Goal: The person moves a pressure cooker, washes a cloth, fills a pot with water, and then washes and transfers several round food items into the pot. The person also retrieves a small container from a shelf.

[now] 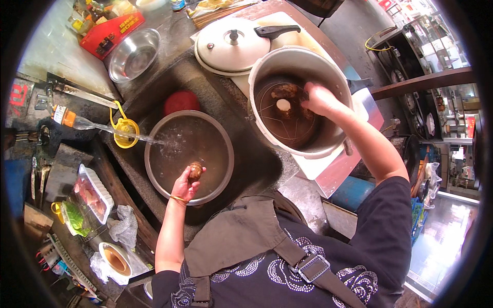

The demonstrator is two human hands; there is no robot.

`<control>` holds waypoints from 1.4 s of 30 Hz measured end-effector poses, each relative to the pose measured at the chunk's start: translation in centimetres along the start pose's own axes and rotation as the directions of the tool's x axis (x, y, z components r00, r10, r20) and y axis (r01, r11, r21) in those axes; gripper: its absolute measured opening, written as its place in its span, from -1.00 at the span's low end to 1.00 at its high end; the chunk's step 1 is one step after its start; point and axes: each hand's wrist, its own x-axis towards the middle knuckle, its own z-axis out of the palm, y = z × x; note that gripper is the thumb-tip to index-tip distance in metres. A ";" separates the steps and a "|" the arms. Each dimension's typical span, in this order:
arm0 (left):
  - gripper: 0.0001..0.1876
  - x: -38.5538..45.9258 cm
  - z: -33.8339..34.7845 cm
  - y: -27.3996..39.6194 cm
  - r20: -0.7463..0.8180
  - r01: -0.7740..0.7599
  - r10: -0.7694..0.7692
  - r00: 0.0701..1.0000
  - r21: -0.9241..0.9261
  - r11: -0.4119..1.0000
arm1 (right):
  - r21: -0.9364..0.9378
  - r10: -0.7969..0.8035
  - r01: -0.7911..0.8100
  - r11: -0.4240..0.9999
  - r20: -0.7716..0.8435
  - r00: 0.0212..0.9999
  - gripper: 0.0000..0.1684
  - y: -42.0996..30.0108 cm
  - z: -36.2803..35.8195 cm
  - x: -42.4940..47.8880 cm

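My left hand (185, 186) holds a small brown root vegetable (195, 171), which looks like a taro, over a round metal basin (147, 169). Cloudy water fills the basin, and a stream of water (152, 139) pours into it. My right hand (319, 99), blurred, reaches inside a large pressure cooker pot (259, 123). Within the pot, a wire rack (287, 129) bears brown taro-like pieces (284, 91), one with a pale cut face (283, 104). Another brown piece (308, 113) lies just under my right fingers; whether they grip it is unclear.
The basin stands in a dark stone sink (252, 181) beside a red round object (182, 101). A pressure cooker lid (231, 46) lies behind the pot. Left are a steel bowl (134, 56), a yellow strainer (125, 133) and a tray of meat (92, 194).
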 end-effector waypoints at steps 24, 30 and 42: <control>-0.64 -4.4 19.0 3.6 0.148 -0.585 0.591 0.793 0.453 0.672 | 0.533 -0.639 0.623 0.573 -0.186 0.747 -0.46 -16.7 -6.9 -8.8; -0.57 3.8 2.6 4.3 0.104 -0.319 0.819 0.565 0.942 0.100 | 0.465 -0.493 0.563 0.684 -0.273 0.826 -0.48 -8.8 -8.9 -7.5; -0.37 6.8 -6.1 -4.9 -0.381 0.392 0.178 0.907 0.616 -0.683 | 0.191 -0.195 0.166 0.967 0.143 0.970 -0.50 -4.3 -0.6 -5.4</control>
